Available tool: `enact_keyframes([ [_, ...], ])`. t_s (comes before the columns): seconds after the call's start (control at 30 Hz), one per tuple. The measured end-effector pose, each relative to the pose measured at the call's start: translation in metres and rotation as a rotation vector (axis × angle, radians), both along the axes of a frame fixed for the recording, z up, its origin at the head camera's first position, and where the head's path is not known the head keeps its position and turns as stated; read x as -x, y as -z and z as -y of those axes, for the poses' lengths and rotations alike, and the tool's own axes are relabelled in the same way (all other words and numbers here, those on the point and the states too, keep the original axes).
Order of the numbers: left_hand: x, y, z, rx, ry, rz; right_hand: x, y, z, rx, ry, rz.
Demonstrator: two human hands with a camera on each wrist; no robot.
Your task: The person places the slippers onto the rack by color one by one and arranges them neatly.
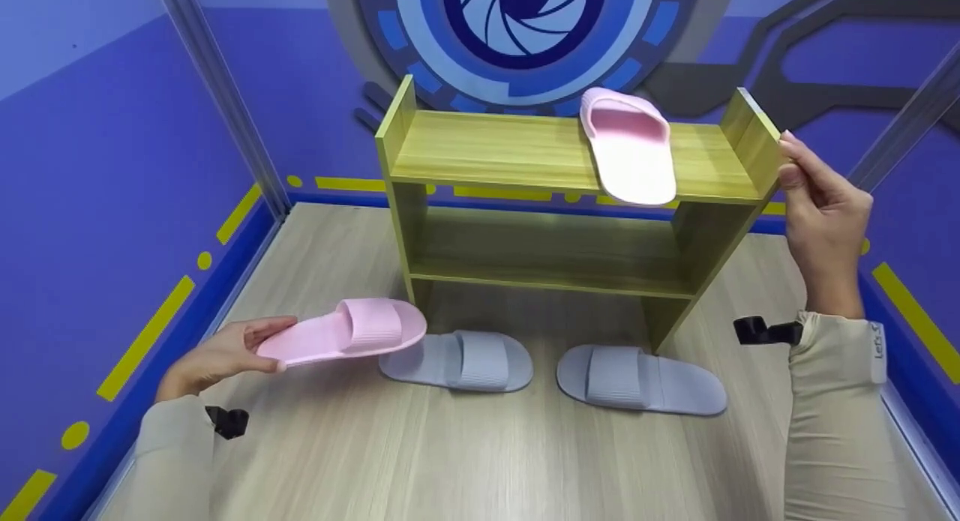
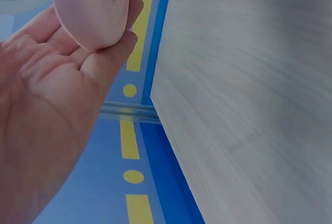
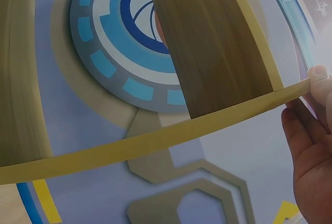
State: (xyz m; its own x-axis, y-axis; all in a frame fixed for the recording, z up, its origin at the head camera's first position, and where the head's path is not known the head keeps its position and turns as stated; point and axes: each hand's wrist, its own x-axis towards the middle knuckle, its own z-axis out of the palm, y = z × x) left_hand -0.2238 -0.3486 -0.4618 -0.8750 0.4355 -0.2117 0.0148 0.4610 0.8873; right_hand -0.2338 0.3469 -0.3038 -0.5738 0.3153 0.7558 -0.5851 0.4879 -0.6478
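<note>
My left hand (image 1: 221, 356) grips a pink slipper (image 1: 375, 327) by its heel end, toe pointing right. The slipper is held up in front of the rack's left side, its toe overlapping a grey slipper (image 1: 487, 362) in the head view. From the left wrist view, the pale sole (image 2: 96, 11) lies between thumb and fingers. My right hand (image 1: 829, 221) pinches the upper right side panel of a wooden shoe rack (image 1: 487, 150). The panel's edge (image 3: 155, 135) runs into that hand in the right wrist view. Another pink slipper (image 1: 637, 161) lies on the top shelf, heel overhanging the front edge.
A second grey slipper (image 1: 645, 381) lies on the wood-look floor (image 1: 480, 461), toe facing left toward the first one. The rack has a lower shelf (image 1: 547, 251). Blue walls (image 1: 97, 184) with yellow marks stand on both sides and behind.
</note>
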Motion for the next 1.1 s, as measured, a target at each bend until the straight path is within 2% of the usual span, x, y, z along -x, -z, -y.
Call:
enact_keyframes([
  [0.23, 0.001, -0.009, -0.011, -0.031, 0.054, -0.021, -0.001, -0.002, 0.003, 0.043, -0.014, 0.005],
  [0.43, 0.003, -0.020, -0.024, 0.014, 0.079, -0.107, -0.009, -0.008, 0.011, 0.060, -0.038, 0.012],
  [0.57, 0.005, -0.026, -0.035, 0.020, 0.083, -0.150, -0.010, -0.009, 0.012, 0.059, -0.035, 0.012],
  [0.83, 0.008, -0.037, -0.055, 0.013, 0.069, -0.194, -0.001, 0.000, 0.003, 0.021, 0.001, 0.016],
  [1.0, 0.008, -0.046, -0.067, -0.025, 0.075, -0.240, -0.002, -0.001, 0.003, 0.031, 0.001, 0.024],
  [1.1, 0.008, -0.052, -0.074, -0.064, 0.085, -0.280, -0.007, -0.006, 0.008, 0.064, -0.011, 0.038],
])
